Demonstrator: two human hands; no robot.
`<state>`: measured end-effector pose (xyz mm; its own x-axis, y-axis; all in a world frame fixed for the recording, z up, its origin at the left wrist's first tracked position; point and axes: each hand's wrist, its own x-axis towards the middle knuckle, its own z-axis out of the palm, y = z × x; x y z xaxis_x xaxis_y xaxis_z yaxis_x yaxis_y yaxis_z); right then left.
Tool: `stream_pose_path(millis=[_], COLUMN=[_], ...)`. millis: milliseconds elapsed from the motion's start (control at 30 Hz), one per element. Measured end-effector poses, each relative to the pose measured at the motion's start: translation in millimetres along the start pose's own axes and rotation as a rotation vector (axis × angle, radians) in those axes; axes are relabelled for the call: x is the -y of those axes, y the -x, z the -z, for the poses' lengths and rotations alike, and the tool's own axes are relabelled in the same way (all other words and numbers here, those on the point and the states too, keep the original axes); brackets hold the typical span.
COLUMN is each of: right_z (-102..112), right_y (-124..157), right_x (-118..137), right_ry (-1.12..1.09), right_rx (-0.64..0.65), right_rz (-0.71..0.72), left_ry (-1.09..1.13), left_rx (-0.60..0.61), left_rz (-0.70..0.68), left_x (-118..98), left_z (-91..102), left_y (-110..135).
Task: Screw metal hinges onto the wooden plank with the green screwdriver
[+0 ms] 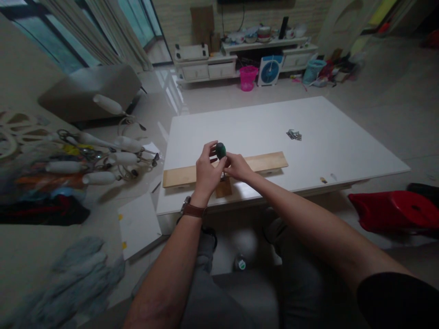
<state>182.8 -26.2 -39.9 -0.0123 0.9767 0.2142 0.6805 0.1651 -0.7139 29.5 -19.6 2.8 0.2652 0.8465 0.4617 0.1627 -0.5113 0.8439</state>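
Observation:
A screwdriver with a dark green and black handle stands upright, tip down, over a long wooden plank. My left hand, with a watch on the wrist, curls its fingers and thumb around the handle. From the other side, my right hand pinches low by the handle and shaft, its fingertips partly hidden. Below the shaft, a short brown wooden block juts from the plank's near side. What the tip meets is too small to make out.
The white table carries a cluster of small metal pieces at the back right and tiny bits near its right front edge. A white panel lies at the left. A red stool is at the right.

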Motion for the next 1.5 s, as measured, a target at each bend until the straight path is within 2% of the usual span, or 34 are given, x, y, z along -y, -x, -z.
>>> stream_pose_path(millis=[267, 667, 900, 1333, 1500], right_z=[-1.1, 1.0, 1.0, 0.9, 1.4], right_y=[0.3, 2.0, 0.9, 1.0, 0.7], right_x=[3.1, 1.6, 3.0, 0.0, 0.1], right_ry=[-0.024, -0.067, -0.007, -0.082, -0.021], right_rx=[0.054, 0.069, -0.001, 0.044, 0.000], right_rz=[0.034, 0.070, -0.001, 0.046, 0.013], left_ry=[-0.035, -0.030, -0.026, -0.015, -0.007], left_rx=[0.005, 0.027, 0.011, 0.003, 0.001], left_rz=[0.019, 0.006, -0.004, -0.002, -0.004], left_x=[-1.0, -3.0, 0.2, 2.7, 1.7], left_z=[1.9, 1.2, -1.4, -3.2, -3.1], left_y=[1.1, 0.8, 0.1, 0.1, -0.1])
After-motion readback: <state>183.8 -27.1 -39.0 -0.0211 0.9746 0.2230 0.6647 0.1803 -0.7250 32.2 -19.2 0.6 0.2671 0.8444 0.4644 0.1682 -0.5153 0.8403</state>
